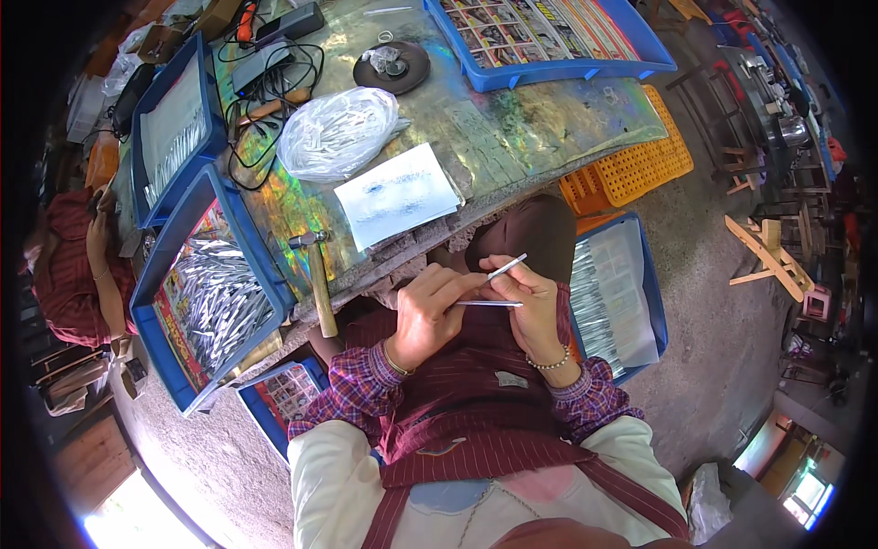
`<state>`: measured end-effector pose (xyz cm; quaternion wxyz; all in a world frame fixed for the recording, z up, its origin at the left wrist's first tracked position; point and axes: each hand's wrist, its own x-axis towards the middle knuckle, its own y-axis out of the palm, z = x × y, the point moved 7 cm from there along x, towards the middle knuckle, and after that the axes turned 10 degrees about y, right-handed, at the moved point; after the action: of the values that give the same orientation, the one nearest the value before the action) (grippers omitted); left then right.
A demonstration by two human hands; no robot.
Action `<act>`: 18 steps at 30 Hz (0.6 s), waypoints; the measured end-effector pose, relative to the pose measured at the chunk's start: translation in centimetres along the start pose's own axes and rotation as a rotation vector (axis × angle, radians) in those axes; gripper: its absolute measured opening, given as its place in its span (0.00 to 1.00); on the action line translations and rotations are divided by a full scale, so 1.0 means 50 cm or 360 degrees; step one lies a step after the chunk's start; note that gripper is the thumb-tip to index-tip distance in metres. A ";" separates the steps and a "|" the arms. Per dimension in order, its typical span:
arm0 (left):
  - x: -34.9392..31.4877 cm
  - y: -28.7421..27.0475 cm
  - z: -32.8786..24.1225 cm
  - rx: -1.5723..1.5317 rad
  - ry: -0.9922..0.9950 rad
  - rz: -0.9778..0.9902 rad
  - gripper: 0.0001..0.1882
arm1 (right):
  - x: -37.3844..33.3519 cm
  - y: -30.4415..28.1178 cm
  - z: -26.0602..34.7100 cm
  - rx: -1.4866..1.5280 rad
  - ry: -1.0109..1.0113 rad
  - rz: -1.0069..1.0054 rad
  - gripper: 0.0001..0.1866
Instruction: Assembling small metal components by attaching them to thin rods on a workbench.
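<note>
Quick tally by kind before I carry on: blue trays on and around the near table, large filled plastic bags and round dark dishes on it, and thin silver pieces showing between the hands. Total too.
Blue trays: 5
Large filled plastic bag: 1
Round dark dish: 1
Thin silver pieces between left hand and right hand: 2
Total: 9

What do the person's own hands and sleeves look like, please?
The left hand and right hand are ungloved. Gathered purple, red and blue plaid cuffs cover the lower forearms, with whitish sleeves above. The left wrist has a thin gold-toned bracelet; the right wears a beaded bracelet.
</note>
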<state>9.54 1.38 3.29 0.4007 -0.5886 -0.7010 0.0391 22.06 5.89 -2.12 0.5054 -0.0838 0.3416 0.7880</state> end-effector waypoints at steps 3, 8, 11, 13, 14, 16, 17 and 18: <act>0.004 0.000 -0.012 0.0026 0.0025 0.0010 0.17 | 0.004 -0.006 -0.007 0.0012 0.0001 0.0004 0.13; -0.009 -0.007 0.020 -0.0412 -0.0399 -0.0016 0.11 | 0.016 -0.010 -0.036 0.0275 0.0353 0.0142 0.13; -0.010 -0.019 0.051 -0.0659 -0.0643 -0.0110 0.08 | 0.012 0.013 -0.039 0.0170 0.0616 0.0343 0.13; -0.017 -0.008 0.067 -0.1035 -0.0857 -0.0191 0.07 | 0.009 0.012 -0.058 0.0099 0.0680 0.0439 0.14; -0.018 -0.002 0.072 -0.1242 -0.0956 -0.0221 0.06 | 0.005 0.020 -0.062 0.0140 0.0718 0.0562 0.14; -0.014 -0.008 0.075 -0.1181 -0.0888 -0.0116 0.06 | 0.002 0.024 -0.070 0.0155 0.0759 0.0651 0.14; -0.014 -0.010 0.073 -0.1113 -0.0839 0.0004 0.06 | 0.000 0.034 -0.068 0.0142 0.0763 0.0654 0.14; -0.016 -0.017 0.077 -0.1089 -0.0818 -0.0075 0.05 | 0.003 0.034 -0.066 0.0020 0.0721 0.0552 0.13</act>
<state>6.48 2.03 0.71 -0.0048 -0.6425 -0.7639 -0.0596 19.84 3.53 -3.92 0.2744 -0.1948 0.4599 0.8217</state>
